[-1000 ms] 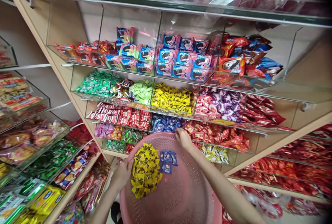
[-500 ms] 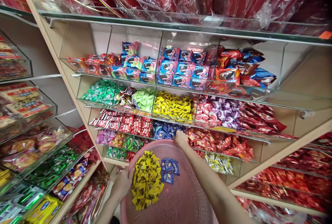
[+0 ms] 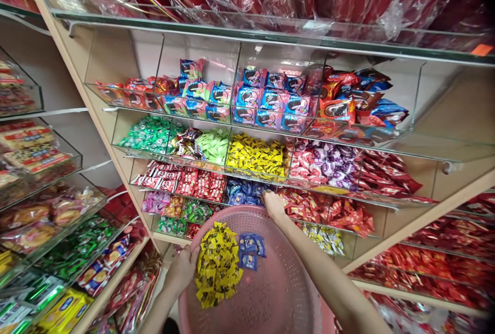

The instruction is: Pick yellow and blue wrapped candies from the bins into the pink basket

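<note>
My left hand (image 3: 183, 268) is closed on the left rim of a pink plastic basket (image 3: 278, 293) with a perforated wall. A heap of yellow-wrapped candies (image 3: 217, 267) lies on the left of its floor, and several blue-wrapped candies (image 3: 249, 247) lie beside the heap. Past the basket's far rim, my right hand (image 3: 274, 205) is at the right end of a bin of blue-wrapped candies (image 3: 243, 193). Its fingers look curled in; their tips and anything in them are hidden.
Clear-walled shelf bins surround the hands: red packets (image 3: 305, 204) on the right, red wafer packs (image 3: 201, 182) on the left, yellow candies (image 3: 256, 155) above. A glass shelf (image 3: 247, 32) carries plastic-wrapped red goods higher up. Side shelves hold pastries (image 3: 69, 213) on the left.
My right hand has shifted slightly right along the blue candy bin. The view has moved a little. My left hand keeps its hold, and the candies in the basket look the same.
</note>
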The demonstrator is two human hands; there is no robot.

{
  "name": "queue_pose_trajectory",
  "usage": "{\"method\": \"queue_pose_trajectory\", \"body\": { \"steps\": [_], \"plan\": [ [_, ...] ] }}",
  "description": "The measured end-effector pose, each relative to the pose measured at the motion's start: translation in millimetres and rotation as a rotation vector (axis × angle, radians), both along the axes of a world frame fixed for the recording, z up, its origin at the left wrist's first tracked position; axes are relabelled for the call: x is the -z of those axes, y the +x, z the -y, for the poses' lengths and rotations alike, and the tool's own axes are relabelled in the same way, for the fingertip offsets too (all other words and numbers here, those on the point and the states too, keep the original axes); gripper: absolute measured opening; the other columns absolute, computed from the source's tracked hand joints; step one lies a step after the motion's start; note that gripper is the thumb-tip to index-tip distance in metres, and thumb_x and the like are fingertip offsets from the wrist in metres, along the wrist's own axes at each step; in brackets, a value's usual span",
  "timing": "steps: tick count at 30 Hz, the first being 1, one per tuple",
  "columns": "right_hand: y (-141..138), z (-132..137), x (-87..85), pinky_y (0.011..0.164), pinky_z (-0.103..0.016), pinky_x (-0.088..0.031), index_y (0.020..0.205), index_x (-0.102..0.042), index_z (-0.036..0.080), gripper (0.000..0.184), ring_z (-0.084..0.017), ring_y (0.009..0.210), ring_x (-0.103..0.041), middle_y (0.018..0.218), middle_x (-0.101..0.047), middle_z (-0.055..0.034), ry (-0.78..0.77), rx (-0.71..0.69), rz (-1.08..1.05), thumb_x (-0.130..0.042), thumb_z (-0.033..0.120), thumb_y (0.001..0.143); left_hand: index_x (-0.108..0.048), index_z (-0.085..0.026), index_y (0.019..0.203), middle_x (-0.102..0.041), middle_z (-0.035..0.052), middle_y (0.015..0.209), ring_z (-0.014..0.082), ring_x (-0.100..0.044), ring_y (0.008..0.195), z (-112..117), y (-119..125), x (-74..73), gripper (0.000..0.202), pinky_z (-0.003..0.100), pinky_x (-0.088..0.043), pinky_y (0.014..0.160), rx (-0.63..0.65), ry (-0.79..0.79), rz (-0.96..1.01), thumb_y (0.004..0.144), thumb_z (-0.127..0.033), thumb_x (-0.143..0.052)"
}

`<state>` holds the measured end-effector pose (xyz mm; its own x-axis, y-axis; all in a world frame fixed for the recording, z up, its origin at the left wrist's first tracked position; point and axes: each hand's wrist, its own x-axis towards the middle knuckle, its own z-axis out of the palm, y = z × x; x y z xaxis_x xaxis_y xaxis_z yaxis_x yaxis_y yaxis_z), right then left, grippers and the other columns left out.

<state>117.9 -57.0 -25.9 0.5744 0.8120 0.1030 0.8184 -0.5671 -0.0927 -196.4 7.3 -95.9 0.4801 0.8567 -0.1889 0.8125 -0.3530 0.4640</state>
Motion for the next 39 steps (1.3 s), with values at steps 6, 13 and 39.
{"method": "queue_pose_trajectory", "body": {
  "steps": [6,13,39],
  "plan": [
    [-12,34,-6.4,0.066,-0.022,-0.036,0.085,-0.061,0.018,0.032,-0.015,0.076,-0.057,0.085,-0.063,-0.0064,0.28,-0.148,-0.159,-0.036,0.039,0.088,-0.053,-0.012,0.093,-0.065,0.0158,0.09,0.0226,-0.06,0.092,0,0,2.7,0.039,0.027,-0.041,0.073,0.005,0.0,0.026,0.089,-0.039,-0.026],
    [-28,46,56.4,0.045,-0.019,-0.032,0.057,-0.057,0.015,0.037,-0.009,0.045,-0.044,0.052,-0.056,0.0006,0.43,-0.192,-0.827,-0.051,0.047,0.074,-0.054,-0.012,0.091,-0.066,0.0148,0.085,0.0224,-0.061,0.088,1,0,3.3,0.037,0.027,-0.041,0.071,0.0,-0.013,0.047,0.088,-0.038,-0.027],
    [-19,7,19.0,0.067,-0.022,-0.038,0.097,-0.055,0.016,0.023,-0.016,0.079,-0.059,0.093,-0.062,-0.0085,0.351,0.01,-0.224,-0.04,0.028,0.085,-0.052,-0.013,0.091,-0.066,0.0153,0.089,0.023,-0.061,0.091,0,0,4.4,0.038,0.027,-0.041,0.074,0.001,-0.001,0.013,0.088,-0.038,-0.025]
  ]
}}
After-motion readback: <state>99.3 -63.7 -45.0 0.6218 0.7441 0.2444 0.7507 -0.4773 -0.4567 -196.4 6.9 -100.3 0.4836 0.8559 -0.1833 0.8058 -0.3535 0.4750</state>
